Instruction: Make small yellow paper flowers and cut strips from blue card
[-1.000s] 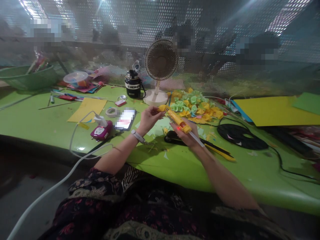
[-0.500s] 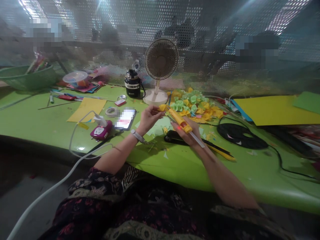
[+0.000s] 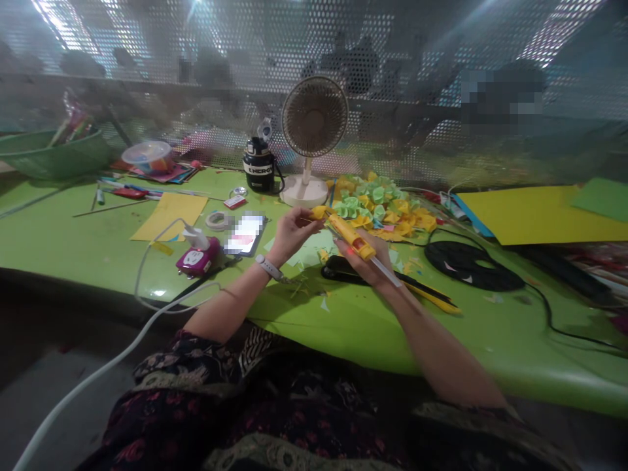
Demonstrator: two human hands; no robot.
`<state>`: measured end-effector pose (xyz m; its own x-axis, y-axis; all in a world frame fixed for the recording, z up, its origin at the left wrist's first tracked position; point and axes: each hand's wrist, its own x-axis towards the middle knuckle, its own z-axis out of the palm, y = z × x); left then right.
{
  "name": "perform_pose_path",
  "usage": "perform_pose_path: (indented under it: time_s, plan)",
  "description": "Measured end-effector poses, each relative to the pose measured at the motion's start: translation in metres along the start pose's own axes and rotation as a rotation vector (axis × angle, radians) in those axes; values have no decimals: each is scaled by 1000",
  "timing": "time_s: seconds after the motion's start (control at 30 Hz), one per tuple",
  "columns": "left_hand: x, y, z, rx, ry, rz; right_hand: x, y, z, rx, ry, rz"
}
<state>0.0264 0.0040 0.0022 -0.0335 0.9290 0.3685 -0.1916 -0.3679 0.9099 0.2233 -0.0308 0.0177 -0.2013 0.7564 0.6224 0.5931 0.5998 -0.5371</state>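
Yellow hot glue gun (image 3: 350,237): slim body, small red light lit, white stick at its rear end, held above the table, tilted, nose toward the left hand. From my remote view, I log it in the right hand (image 3: 366,265), whose fingers (image 3: 354,260) curl round the body in a closed hold.

Left hand (image 3: 294,229): thumb and fingertips (image 3: 311,219) nearly closed in a pinch on a yellow paper piece (image 3: 318,212), just beside the gun's nose. I cannot tell whether the two touch. White smartwatch (image 3: 269,267) on the left wrist.

Nearby, on the green table (image 3: 73,242):
- pile of green and yellow paper flowers (image 3: 377,209), just past the hands
- pale green paper scraps (image 3: 304,252), under the hands
- black-and-yellow tool (image 3: 341,268), under the right hand, too blurred to name
- phone (image 3: 245,234), screen obscured
- magenta charger (image 3: 199,256)
- tape roll (image 3: 218,220)
- yellow card (image 3: 169,216)
- black ENERGY flask (image 3: 258,165)
- white desk fan (image 3: 314,118)
- coiled black cable (image 3: 471,265)
- yellow sheet (image 3: 540,212)
- green basket (image 3: 49,154), far left
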Motion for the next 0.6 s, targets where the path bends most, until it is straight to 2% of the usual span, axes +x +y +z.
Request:
perform_pose_path:
  time_s: [0.6]
  plan:
    - [-1, 0, 1, 12, -8, 17, 0, 2, 3, -21, 23, 18]
